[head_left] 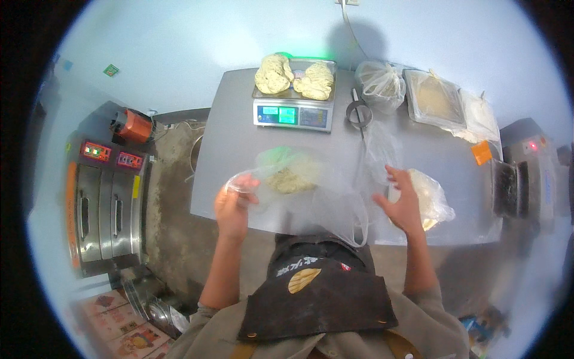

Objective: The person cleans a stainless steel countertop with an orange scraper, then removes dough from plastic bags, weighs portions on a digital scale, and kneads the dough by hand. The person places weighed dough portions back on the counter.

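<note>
A clear plastic bag (pixel 335 194) lies spread over the near part of the table, with a greenish lump of dough (pixel 290 180) in or beneath it; which of the two I cannot tell. Closed on the bag's left edge are the fingers of my left hand (pixel 234 206). My right hand (pixel 402 202) hovers at the bag's right side, thumb and fingers spread, holding nothing. Beside that hand sits another plastic bag with pale contents (pixel 429 199). Farther back, two speckled dough lumps (pixel 314 82) rest on the pan of a digital scale (pixel 293 115) with lit displays.
Right of the scale are a roll of tape (pixel 359 114), a knotted plastic bag (pixel 381 87) and a plastic-covered tray (pixel 434 99). An orange card (pixel 481 153) lies at the table's right edge, near a grey machine (pixel 529 173). A steel oven (pixel 107 209) stands at left.
</note>
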Demonstrator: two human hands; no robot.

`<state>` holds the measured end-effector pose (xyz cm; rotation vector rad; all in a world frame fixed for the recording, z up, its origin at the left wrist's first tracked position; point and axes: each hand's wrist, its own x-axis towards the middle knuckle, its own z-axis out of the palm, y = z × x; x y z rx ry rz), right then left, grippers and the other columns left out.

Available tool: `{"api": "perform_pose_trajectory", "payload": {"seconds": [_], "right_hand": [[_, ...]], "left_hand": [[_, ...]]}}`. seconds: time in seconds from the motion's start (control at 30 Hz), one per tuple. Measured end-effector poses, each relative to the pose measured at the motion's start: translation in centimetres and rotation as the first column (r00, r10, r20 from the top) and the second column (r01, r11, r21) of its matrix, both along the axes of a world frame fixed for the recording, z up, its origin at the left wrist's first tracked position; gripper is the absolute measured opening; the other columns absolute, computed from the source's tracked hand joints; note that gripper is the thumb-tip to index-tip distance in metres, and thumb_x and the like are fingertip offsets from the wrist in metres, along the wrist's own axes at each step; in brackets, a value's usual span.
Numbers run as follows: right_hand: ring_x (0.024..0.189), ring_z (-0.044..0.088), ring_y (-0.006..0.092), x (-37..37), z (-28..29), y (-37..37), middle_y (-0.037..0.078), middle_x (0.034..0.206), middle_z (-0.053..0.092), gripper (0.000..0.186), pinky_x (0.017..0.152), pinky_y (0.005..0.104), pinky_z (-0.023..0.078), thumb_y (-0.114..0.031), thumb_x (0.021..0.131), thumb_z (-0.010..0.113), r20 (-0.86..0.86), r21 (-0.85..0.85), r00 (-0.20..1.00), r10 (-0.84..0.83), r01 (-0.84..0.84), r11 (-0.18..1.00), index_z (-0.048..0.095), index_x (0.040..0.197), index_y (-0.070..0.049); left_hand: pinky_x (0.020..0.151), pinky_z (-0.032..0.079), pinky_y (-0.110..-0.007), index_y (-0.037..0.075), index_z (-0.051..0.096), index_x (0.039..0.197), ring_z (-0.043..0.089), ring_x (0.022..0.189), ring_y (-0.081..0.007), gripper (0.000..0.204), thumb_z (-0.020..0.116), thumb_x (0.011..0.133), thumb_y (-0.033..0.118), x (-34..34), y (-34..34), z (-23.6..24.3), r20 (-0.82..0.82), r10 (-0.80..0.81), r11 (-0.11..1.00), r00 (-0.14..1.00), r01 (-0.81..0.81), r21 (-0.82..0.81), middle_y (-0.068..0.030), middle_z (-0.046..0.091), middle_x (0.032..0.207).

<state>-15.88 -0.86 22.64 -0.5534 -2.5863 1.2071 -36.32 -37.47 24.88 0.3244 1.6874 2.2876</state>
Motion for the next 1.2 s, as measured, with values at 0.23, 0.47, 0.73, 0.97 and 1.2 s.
{"api": "perform_pose_trajectory", "payload": {"seconds": [0.23, 0.47, 0.73, 0.97, 1.2], "right_hand": [[0.09, 0.07, 0.0321, 1.1, -3.7, -7.5, 0.019, 0.119, 0.067, 0.106, 0.092, 0.0447, 0.056, -0.025, 0.084, 0.084, 0.453, -0.446, 0.839, 0.3, -0.078, 0.892, 0.02, 0.168, -0.009], [0.079, 0.067, 0.0208, -0.4, 1.8, -6.9, 0.011, 0.1, 0.066, 0.084, 0.075, 0.0398, 0.058, -0.006, 0.09, 0.074, -0.108, -0.743, 0.98, -0.167, 0.032, 0.669, 0.032, 0.162, -0.006], [0.102, 0.067, 0.0337, -4.0, 9.3, -15.9, 0.018, 0.114, 0.064, 0.063, 0.078, 0.043, 0.057, -0.014, 0.087, 0.08, -0.385, -0.067, 0.745, 0.545, -0.612, 0.788, 0.056, 0.145, -0.01], [0.112, 0.065, 0.0379, -2.7, 6.3, -15.7, 0.02, 0.139, 0.057, 0.073, 0.085, 0.043, 0.058, -0.02, 0.083, 0.086, -0.443, 0.003, 0.716, 0.539, -0.6, 0.8, 0.052, 0.148, -0.013], [0.14, 0.044, 0.0442, 1.0, 0.0, -14.2, 0.028, 0.155, 0.039, 0.1, 0.117, 0.0567, 0.036, -0.034, 0.076, 0.09, -0.347, 0.018, 0.937, 0.032, -0.028, 0.999, 0.037, 0.156, -0.004]], "left_hand": [[0.061, 0.049, -0.029, -0.001, 0.076, 0.111, 0.06, 0.064, -0.014, 0.021, 0.06, 0.103, 0.01, 1.1, 0.9, 1.7, -0.253, -0.006, 0.973, 0.967, -0.052, -0.224, -0.0109, 0.07, 0.095], [0.064, 0.053, -0.028, -0.001, 0.072, 0.121, 0.066, 0.07, -0.0133, 0.027, 0.058, 0.098, 0.0, 4.3, 2.2, 3.9, -0.028, -0.185, 0.91, 0.982, 0.161, -0.381, -0.0083, 0.07, 0.092], [0.098, 0.056, -0.043, 0.0, 0.055, 0.141, 0.069, 0.105, -0.0278, 0.047, 0.048, 0.106, 0.03, 8.4, 5.4, 3.6, 0.159, -0.309, 0.932, 0.938, 0.332, -0.148, -0.0197, 0.071, 0.115], [0.101, 0.048, -0.045, 0.001, 0.05, 0.139, 0.064, 0.112, -0.0316, 0.067, 0.063, 0.094, 0.049, 7.4, 3.3, 5.8, 0.106, -0.236, 0.953, 0.966, 0.208, 0.218, -0.0203, 0.07, 0.116], [0.086, 0.054, -0.044, -0.001, 0.052, 0.13, 0.071, 0.091, -0.0308, 0.065, 0.069, 0.093, 0.051, 9.3, 5.8, 11.0, -0.094, -0.507, 0.828, 0.857, 0.515, 0.221, -0.0166, 0.071, 0.091]]}}
